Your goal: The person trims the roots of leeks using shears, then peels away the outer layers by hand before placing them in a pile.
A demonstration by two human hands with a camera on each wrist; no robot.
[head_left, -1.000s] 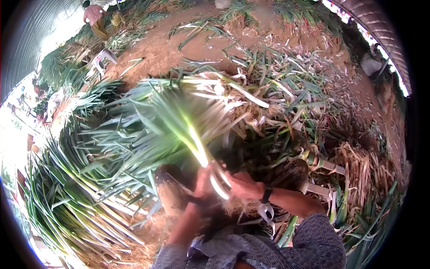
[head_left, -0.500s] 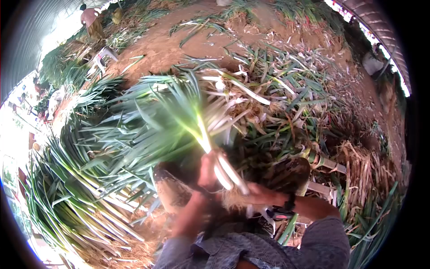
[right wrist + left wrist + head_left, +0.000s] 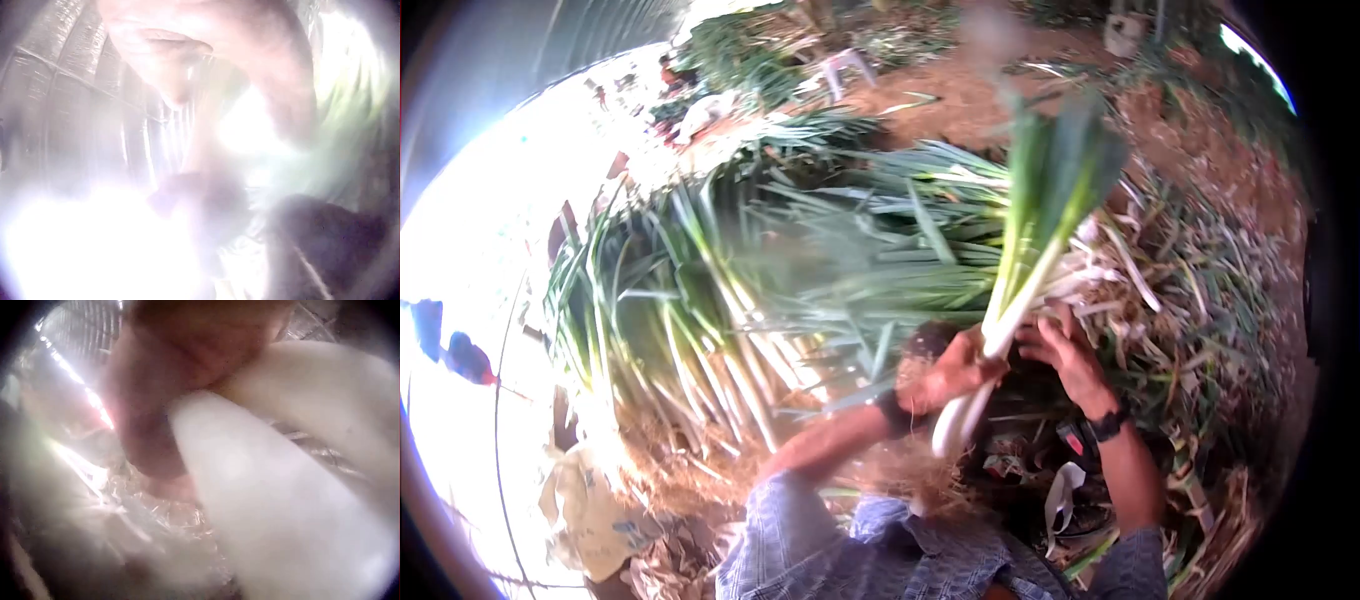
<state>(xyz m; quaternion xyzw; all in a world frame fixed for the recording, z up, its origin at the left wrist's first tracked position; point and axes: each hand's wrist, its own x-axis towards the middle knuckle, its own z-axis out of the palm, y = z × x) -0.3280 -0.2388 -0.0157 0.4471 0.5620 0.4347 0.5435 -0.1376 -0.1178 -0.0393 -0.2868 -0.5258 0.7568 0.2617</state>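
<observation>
My left hand (image 3: 956,372) grips a pair of leeks (image 3: 1022,285) round their white stems, green leaves pointing up and away. In the left wrist view, the thick white leek stems (image 3: 269,487) pass close below the fingers (image 3: 181,369). Right beside the stems is my right hand (image 3: 1064,352), its fingers loosely spread and not wrapped round anything. Glare washes out most of the right wrist view, where curved fingers (image 3: 206,31) show at the top. Fibrous roots (image 3: 940,490) hang below the held stems, near my lap.
A row of leeks (image 3: 700,350) lies at the left, roots toward me. More leafy leeks (image 3: 930,240) are piled ahead. Trimmed leaves and peelings (image 3: 1210,290) cover the ground at right. A white stool (image 3: 850,66) stands farther off, and a pale sack (image 3: 595,510) lies at lower left.
The head view has turned left. The leeks have swung more upright, still in the left hand. My right hand has moved from the root ends up beside the stems, and its fingers have spread.
</observation>
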